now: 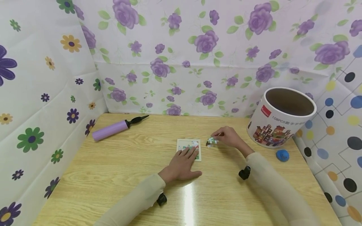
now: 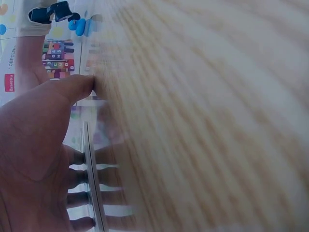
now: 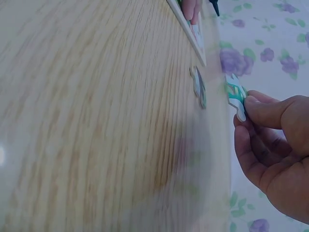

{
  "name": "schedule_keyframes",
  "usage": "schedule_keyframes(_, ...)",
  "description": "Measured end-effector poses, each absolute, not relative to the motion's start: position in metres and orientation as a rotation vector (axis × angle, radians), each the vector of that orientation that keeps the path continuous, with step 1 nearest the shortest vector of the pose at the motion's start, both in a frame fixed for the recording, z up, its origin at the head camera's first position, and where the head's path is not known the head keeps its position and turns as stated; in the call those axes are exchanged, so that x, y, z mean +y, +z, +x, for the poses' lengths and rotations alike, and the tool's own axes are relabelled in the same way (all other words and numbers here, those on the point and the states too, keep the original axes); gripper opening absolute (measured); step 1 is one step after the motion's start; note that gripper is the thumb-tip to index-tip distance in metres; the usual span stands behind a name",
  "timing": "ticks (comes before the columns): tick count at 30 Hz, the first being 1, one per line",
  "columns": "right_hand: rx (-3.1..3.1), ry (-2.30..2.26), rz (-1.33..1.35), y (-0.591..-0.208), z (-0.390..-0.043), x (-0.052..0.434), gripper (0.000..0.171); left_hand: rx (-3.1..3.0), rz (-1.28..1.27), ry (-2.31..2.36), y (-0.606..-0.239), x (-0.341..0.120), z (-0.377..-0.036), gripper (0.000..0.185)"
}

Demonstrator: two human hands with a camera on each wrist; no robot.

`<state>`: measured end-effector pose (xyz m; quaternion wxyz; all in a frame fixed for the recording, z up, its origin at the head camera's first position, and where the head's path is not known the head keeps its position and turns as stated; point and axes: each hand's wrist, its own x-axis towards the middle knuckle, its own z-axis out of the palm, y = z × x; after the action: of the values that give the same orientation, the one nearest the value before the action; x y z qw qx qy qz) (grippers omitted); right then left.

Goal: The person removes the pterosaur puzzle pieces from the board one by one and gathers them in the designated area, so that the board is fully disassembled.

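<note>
A small square puzzle board [image 1: 200, 157] with a pale rim and a coloured picture lies on the wooden table. My left hand [image 1: 182, 164] rests on it, fingers spread flat over the picture and thumb out to the side. In the left wrist view, the fingers reach over the board's edge [image 2: 91, 179]. Right of the board, my right hand [image 1: 228, 137] holds a green and white puzzle piece [image 3: 235, 99] between thumb and fingers, raised above the table in the right wrist view. Another puzzle piece [image 3: 199, 88] lies on the table between the board and that hand.
A large white bucket [image 1: 278, 125] printed with coloured blocks stands at the back right. In front of it sits a small blue object [image 1: 282, 155]. A purple hand pump [image 1: 111, 130] with a black nozzle lies at the back left. Flowered cloth [image 1: 181, 78] hangs behind the table.
</note>
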<state>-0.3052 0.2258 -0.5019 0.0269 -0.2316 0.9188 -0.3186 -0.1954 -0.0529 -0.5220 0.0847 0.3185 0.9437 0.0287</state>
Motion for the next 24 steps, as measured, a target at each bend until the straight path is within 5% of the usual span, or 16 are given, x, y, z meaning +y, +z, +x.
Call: schedule_keyframes(24, 2.837, -0.900, -0.651, -0.522, -0.301, 0.252, 0.013, 2.816, 0.956, 0.051, -0.524, -0.053, -0.196, 0.093)
